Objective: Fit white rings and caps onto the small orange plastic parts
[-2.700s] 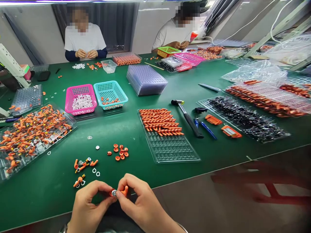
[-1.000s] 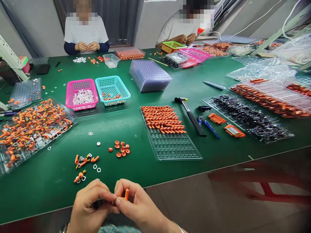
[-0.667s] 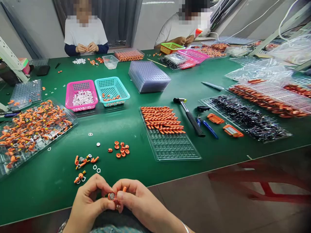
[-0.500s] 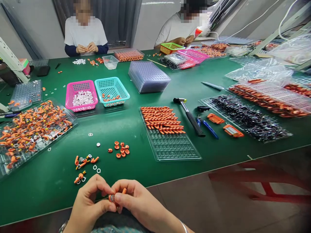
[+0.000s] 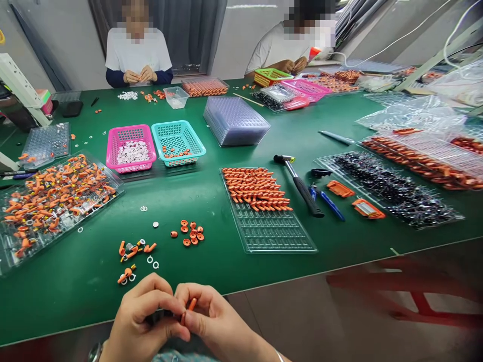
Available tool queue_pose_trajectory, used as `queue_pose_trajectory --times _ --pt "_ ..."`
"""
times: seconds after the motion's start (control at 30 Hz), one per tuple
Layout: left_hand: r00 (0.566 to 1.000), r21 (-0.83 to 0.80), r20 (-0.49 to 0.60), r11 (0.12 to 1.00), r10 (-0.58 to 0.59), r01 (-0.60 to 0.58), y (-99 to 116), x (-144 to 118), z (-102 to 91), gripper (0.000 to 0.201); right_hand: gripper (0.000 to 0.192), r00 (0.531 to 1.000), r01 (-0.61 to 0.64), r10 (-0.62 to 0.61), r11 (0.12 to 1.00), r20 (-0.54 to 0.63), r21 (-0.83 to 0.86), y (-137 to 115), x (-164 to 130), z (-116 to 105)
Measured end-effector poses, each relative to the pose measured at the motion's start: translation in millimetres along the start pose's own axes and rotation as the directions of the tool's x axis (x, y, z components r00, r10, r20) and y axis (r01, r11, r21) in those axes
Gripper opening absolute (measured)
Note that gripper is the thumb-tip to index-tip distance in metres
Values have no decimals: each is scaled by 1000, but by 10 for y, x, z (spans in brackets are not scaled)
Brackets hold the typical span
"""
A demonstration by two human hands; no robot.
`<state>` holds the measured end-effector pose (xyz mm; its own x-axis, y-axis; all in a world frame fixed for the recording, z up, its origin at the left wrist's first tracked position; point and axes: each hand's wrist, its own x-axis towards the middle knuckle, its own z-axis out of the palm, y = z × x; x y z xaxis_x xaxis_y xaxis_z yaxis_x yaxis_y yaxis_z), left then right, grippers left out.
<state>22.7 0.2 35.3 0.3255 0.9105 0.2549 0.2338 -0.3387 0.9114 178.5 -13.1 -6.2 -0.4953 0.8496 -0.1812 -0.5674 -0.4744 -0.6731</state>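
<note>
My left hand (image 5: 141, 317) and my right hand (image 5: 213, 322) meet at the near edge of the green table (image 5: 211, 196), fingertips pressed together. Between them they pinch a small orange part (image 5: 191, 304), of which only a tip shows. Just beyond my hands lie a few loose orange pieces with white rings (image 5: 133, 254) and a small cluster of orange caps (image 5: 189, 234). A clear tray (image 5: 267, 213) half filled with rows of orange parts sits ahead to the right.
A clear tray of mixed orange parts (image 5: 53, 196) lies left. Pink basket (image 5: 130, 148) and teal basket (image 5: 178, 142) stand behind. A hammer (image 5: 300, 185), blue pliers (image 5: 326, 198) and a tray of black parts (image 5: 388, 188) lie right. Two people work at the far side.
The round metal-faced end seen between my fingertips half a second ago is now hidden; my fingers have closed over it and the orange tip points up. My head shifted slightly.
</note>
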Motion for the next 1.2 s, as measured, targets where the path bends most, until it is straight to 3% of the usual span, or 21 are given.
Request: queue_pose_trajectory --times 0.13,0.3,0.47,0.63,0.77,0.93,1.2 --pt "992 138 -11 983 126 -123 39 22 -39 19 30 995 102 -101 994 -21 42 20 26 -51" --pt "962 284 57 919 267 -272 22 -22 -54 15 22 992 120 -122 983 9 142 44 4 -122" --pt "940 302 37 893 339 -334 35 -51 -50 7 22 973 211 -227 951 45 227 109 21 -113" --pt "900 328 56 843 433 -426 90 -43 -62 6 16 954 285 -295 948 52 142 126 23 -79" --pt "872 413 29 789 488 -455 93 -57 -64 8 11 957 281 -284 958 58 63 154 -41 -89" --pt "831 449 58 729 553 -516 123 -34 -79 18 18 969 238 -243 964 34 120 231 -79 -119" --pt "827 490 51 708 560 -509 120 -24 -89 13 12 979 204 -198 965 -52 166 287 -60 -105"
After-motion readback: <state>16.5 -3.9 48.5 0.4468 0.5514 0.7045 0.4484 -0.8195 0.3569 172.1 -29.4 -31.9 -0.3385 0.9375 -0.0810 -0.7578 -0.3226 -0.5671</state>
